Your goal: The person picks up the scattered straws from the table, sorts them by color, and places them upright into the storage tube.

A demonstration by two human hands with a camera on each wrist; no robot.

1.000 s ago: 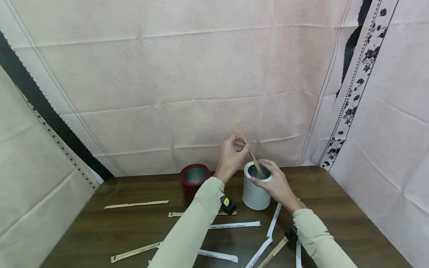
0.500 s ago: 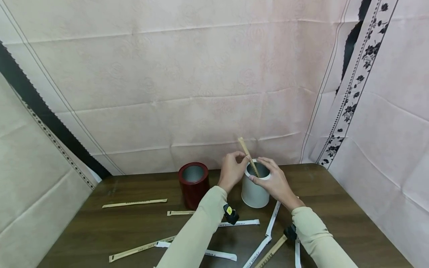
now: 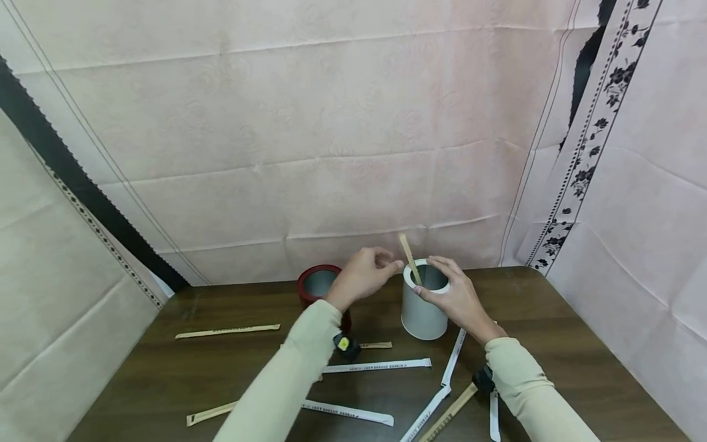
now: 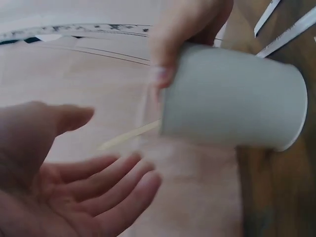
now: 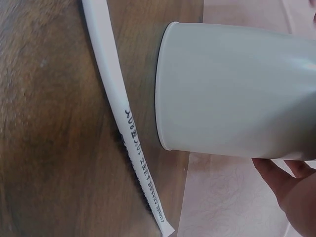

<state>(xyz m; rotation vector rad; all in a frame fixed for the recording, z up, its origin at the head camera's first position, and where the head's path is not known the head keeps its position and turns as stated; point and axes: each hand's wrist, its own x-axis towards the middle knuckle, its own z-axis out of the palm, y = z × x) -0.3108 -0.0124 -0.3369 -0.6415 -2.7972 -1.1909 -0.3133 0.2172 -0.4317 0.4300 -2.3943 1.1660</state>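
Observation:
A white cylindrical container [image 3: 424, 316] stands upright near the table's back edge. My right hand [image 3: 461, 304] holds it by the rim, thumb at the near side and fingers on the far side. Out of its mouth leans a thin tan paper-wrapped stick [image 3: 409, 258], whose lower end is hidden inside. Just left of the rim is my left hand [image 3: 361, 276], holding nothing; the left wrist view shows its loosely spread fingers [image 4: 123, 197] apart from the container. Behind my left forearm a dark red container [image 3: 302, 293] is partly covered.
On the brown table [image 3: 552, 344] lie several long printed paper-wrapped sticks: a tan one [image 3: 227, 331] at the left, white ones such as this white wrapped stick [image 3: 378, 366] in front, and a tan one [image 3: 450, 412] by my right wrist. Pale cloth [image 3: 331, 123] hangs behind the table.
The tan wrapped stick has gone down into the white container, and my left hand has let go of it and drawn back left. My right hand stays on the rim.

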